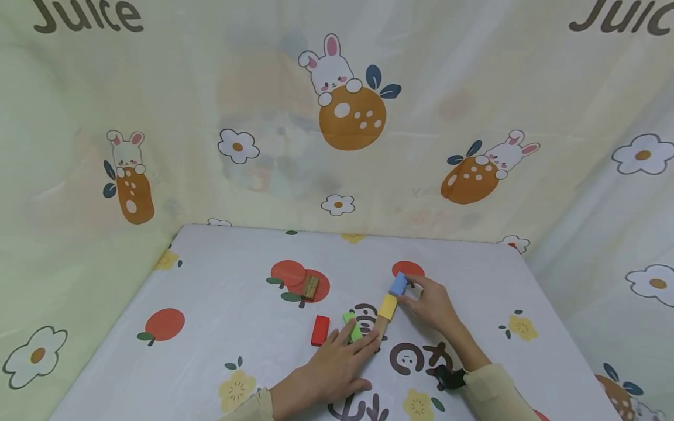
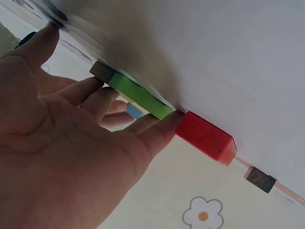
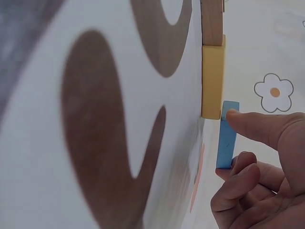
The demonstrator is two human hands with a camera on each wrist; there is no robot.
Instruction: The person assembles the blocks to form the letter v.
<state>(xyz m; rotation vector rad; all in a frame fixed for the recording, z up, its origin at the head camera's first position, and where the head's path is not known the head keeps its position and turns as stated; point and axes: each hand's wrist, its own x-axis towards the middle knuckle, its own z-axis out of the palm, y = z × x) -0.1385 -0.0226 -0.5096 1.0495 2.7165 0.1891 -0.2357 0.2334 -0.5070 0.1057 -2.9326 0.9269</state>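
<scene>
The right hand (image 1: 429, 301) pinches a blue block (image 1: 398, 284) between thumb and fingers, below and right of centre; the left hand (image 1: 337, 362), lower centre, has extended fingers touching a green block (image 1: 356, 334) and a wooden block (image 1: 382, 327). Wooden, yellow block (image 1: 388, 307) and blue form a slanting row, which I'd judge unfinished: the right wrist view shows the blue raised off the bench (image 1: 221, 269) near the yellow's end, contact unclear. Green, a red block (image 1: 320, 331) and, higher left, a brown block (image 1: 311, 287) lie outside it. The curtain (image 1: 210, 76) reads "Juice" upper left, cut to "Juic" upper right; the bench's dark characters are partly covered. No brand shows.
</scene>
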